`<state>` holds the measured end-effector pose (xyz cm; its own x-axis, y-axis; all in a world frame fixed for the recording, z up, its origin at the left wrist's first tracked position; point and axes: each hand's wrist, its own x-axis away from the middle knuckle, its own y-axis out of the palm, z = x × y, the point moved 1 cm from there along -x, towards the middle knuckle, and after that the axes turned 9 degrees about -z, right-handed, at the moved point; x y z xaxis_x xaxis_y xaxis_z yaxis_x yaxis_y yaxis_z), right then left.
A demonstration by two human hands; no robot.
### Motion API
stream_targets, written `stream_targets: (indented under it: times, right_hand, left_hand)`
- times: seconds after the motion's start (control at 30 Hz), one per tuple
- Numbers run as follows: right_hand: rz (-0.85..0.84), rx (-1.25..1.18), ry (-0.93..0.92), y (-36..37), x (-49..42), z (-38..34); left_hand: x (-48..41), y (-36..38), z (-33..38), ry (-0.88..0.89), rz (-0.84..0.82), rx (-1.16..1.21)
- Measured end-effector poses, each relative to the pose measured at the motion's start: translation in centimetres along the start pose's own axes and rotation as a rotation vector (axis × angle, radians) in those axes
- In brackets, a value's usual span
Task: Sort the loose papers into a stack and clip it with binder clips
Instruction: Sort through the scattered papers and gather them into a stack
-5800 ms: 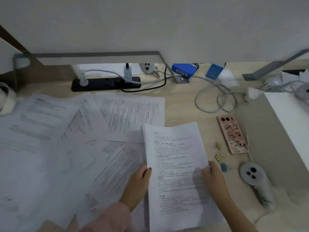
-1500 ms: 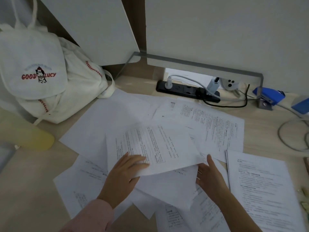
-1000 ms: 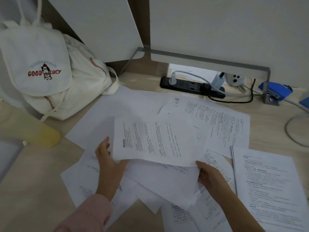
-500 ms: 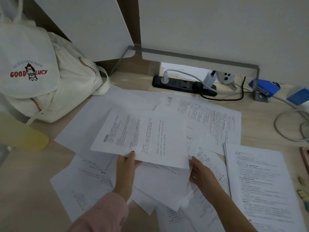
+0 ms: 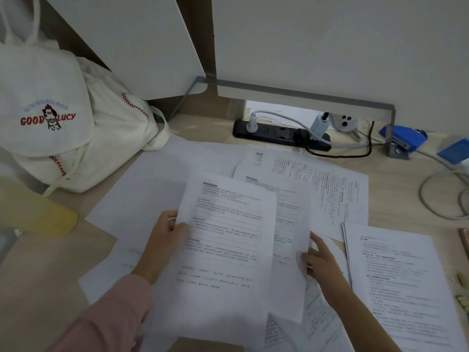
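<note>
Now, far left: a cream canvas bag printed GOOD LUCY and a blurred yellow object sit on the pale wooden desk.
Loose papers: white sheets lie fanned and overlapping across the middle of the desk, unsorted.
Your left hand: fingers are curled round the left edge of a white printed sheet, thumb on top, holding it raised over the spread.
Your right hand: it touches the right edge of a second sheet behind the first. Whether it pinches it cannot be told.
Stack: a squared pile of printed pages lies flat just right of that hand.
Clips: small yellowish pieces lie at the right edge, probably the binder clips, with none on paper.
Progress: you seem under halfway. A pile is begun, many sheets remain to gather, and clipping is not yet started.
</note>
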<state>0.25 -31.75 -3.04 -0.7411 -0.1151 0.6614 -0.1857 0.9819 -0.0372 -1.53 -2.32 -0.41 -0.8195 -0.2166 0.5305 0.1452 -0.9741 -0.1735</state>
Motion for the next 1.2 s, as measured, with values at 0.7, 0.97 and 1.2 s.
stream_targets:
  times: [0.7, 0.97, 1.2]
  right_hand:
    - [-0.082, 0.145, -0.052, 2.0, -0.3, -1.6]
    - [0.131, 1.486, -0.240, -0.4, -4.6, -3.6]
    - [0.143, 1.602, -0.301, -0.8, -5.6, -3.2]
  left_hand:
    - [-0.5, 1.4, -2.3, -0.110, 0.020, 0.068]
    - [-0.3, -0.5, -4.1, -0.153, 0.112, 0.018]
    - [-0.4, -0.6, -4.7, -0.162, 0.100, 0.024]
